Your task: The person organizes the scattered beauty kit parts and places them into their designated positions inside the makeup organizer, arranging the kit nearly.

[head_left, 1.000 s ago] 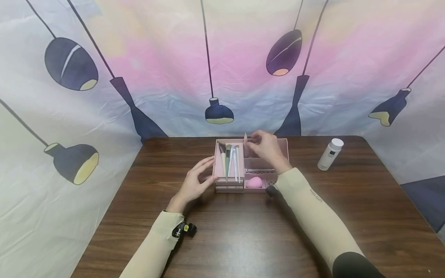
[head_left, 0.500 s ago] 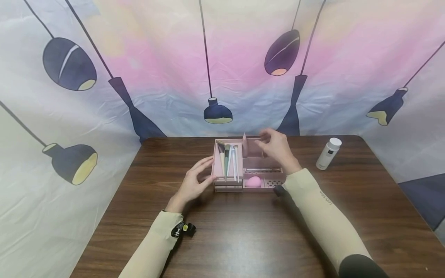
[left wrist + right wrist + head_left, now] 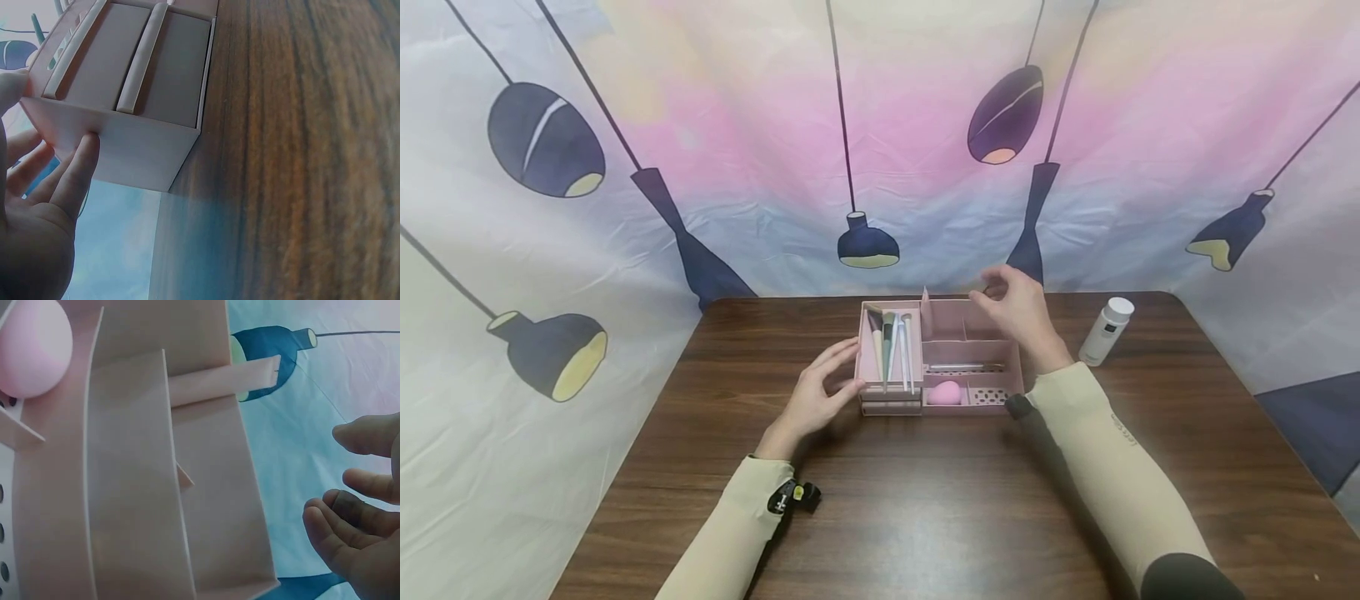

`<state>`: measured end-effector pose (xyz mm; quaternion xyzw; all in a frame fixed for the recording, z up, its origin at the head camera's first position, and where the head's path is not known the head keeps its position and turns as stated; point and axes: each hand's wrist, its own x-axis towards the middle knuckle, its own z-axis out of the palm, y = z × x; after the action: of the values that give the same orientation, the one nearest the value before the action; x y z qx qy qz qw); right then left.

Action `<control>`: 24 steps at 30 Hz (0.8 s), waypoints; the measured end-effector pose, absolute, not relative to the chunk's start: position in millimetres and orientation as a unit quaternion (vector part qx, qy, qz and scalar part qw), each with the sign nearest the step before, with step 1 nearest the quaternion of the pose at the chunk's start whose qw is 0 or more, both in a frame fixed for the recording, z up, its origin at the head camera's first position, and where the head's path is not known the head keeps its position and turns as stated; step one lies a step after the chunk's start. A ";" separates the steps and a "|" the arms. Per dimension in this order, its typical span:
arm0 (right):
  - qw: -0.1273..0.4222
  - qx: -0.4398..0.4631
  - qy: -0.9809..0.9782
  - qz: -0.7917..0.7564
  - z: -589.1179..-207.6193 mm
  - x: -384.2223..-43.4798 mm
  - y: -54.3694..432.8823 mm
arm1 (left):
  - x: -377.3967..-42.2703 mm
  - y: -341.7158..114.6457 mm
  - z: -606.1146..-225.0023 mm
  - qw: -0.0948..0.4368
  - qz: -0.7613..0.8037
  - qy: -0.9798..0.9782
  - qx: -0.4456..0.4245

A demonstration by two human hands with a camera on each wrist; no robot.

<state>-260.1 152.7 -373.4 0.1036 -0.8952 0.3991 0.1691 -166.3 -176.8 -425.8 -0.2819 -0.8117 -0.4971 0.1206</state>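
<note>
A pink desk organizer (image 3: 1010,354) stands at the back of the table. My left hand (image 3: 811,404) touches its left side, fingers extended against the side panel and thumb by the front corner, as the left wrist view shows. Over the back right corner hovers my right hand (image 3: 1018,310), fingers loosely bent and holding nothing. A flat pale pink tube (image 3: 225,381) sticks up from a rear compartment, apart from the right fingers. Several makeup brushes (image 3: 888,350) lie in the upper left tray. An egg-shaped pink makeup sponge (image 3: 945,393) sits in a front compartment.
Two drawers (image 3: 165,69) are closed under the brush tray. A slim silvery stick (image 3: 962,367) lies in the middle compartment. To the right stands a white bottle (image 3: 1107,333) on the brown wooden table (image 3: 910,517). A printed cloth (image 3: 760,150) hangs behind.
My right hand has moved right, away from the pale pink tube, which stays upright in the rear compartment. The left hand keeps its place against the organizer.
</note>
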 end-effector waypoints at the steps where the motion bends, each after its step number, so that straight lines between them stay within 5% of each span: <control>1: 0.174 0.103 -0.895 0.399 -372.4 -259.8 154.7 | -165.0 -176.4 -423.2 0.119 -0.495 -0.813 -0.281; 24: 0.242 0.055 -0.886 0.391 -350.7 -250.8 214.2 | -184.8 -186.9 -455.8 0.130 -0.481 -0.822 -0.275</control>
<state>-250.8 214.2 -350.7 0.0551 -0.8861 0.3913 0.2423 -184.8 -186.9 -455.8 -0.2752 -0.8220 -0.4814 0.1296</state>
